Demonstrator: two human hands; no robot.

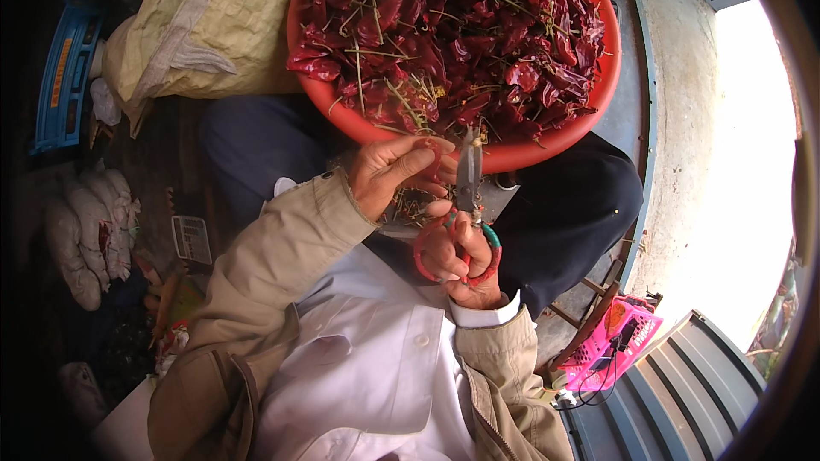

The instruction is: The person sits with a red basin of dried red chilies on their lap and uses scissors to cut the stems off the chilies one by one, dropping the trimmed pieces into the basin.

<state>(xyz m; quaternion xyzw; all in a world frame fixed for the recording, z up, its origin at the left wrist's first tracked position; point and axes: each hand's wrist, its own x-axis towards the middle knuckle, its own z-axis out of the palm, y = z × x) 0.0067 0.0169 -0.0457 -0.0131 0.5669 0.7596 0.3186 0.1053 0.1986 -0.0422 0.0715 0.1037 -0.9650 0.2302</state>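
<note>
My left hand pinches a dried red chili pepper just over the near rim of a red plastic basin. Dried red chilies with thin pale stems are heaped in the basin. Wrapped around the handles of a pair of scissors are the fingers of my right hand. The scissor blades point away from me, their tips by the basin's rim, and look nearly closed. Red and green wrapping covers the handles. Below my hands, bits of stem and chili lie scattered between my legs.
A pale yellow woven sack stands left of the basin. Further left are a blue plastic object, stuffed whitish bags and a calculator-like keypad. A pink perforated basket with a black cable hangs low on the right, near corrugated metal panels.
</note>
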